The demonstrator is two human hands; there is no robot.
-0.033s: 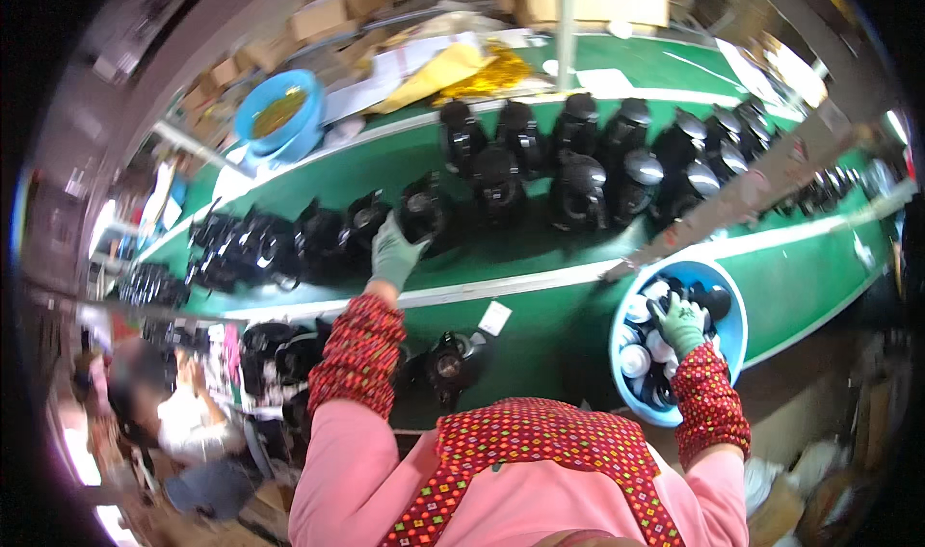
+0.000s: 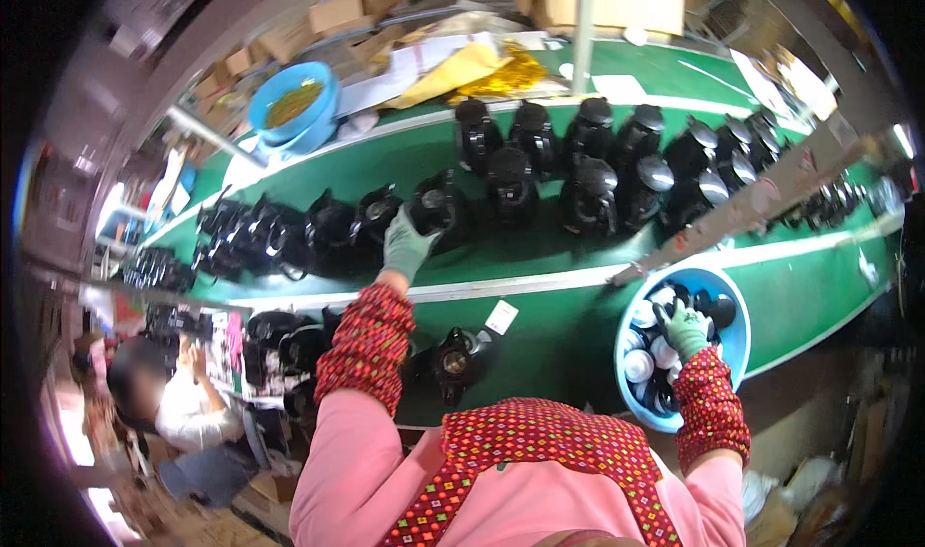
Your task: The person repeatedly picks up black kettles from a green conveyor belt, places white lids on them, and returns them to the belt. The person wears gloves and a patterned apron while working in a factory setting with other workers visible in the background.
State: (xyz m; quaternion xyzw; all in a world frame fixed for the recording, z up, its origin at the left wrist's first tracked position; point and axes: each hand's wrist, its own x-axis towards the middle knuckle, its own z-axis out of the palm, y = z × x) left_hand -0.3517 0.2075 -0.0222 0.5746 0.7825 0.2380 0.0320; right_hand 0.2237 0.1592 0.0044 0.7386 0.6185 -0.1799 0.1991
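Observation:
My left hand (image 2: 409, 247), in a pale green glove, reaches forward to a glossy black jug (image 2: 436, 205) in the front row on the green bench. Its fingers and thumb close about the jug's near side; the fingertips are partly hidden. To the right, my right hand (image 2: 686, 331), gloved alike, is down in a light blue basin (image 2: 743, 340). The basin holds several white round caps (image 2: 638, 365) and black lid-like pieces (image 2: 721, 310). My right fingers curl among these pieces, and what they grip is hard to make out. A black part (image 2: 453, 362) with a round metallic centre lies nearer me.
Several black jugs (image 2: 589, 195) with domed lids stand right of centre; more are on the left. A slanting post (image 2: 742, 200) crosses at right. Blue basins (image 2: 323, 113) and yellow sheeting (image 2: 451, 77) lie behind. Another person (image 2: 198, 407) sits at lower left.
The whole view has shifted a little to the right. My left hand is still at the same jug and my right hand still in the basin.

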